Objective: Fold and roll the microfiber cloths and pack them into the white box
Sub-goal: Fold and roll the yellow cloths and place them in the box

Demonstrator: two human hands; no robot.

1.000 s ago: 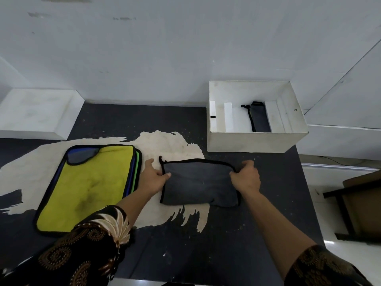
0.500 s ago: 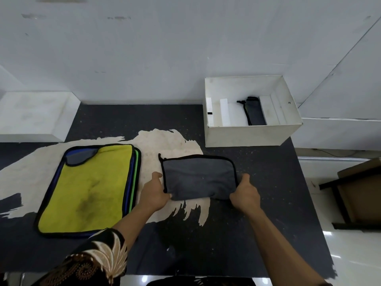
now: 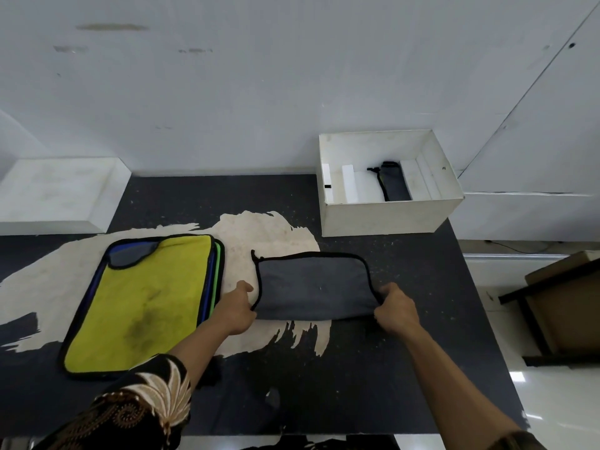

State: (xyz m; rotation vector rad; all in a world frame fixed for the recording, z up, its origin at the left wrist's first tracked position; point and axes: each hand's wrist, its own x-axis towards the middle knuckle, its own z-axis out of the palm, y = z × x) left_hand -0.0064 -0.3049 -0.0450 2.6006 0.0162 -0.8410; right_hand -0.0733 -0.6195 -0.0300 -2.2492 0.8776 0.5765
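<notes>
A folded grey cloth [image 3: 313, 285] with black edging lies flat in the middle of the dark table. My left hand [image 3: 238, 308] pinches its near left corner and my right hand [image 3: 394, 308] pinches its near right corner. To the left lies a stack of flat cloths [image 3: 143, 303], yellow on top with blue and green edges showing beneath. The white box [image 3: 386, 219] stands at the back right of the table with one rolled grey cloth [image 3: 394, 185] inside it.
The dark table [image 3: 373, 384] has a large worn pale patch under the cloths. A white block [image 3: 55, 196] sits at the back left against the wall. A brown stool or low table [image 3: 565, 306] stands on the floor to the right.
Both hands have slid from the cloth's far corners down its sides to the near corners. The near edge of the grey cloth now looks straighter.
</notes>
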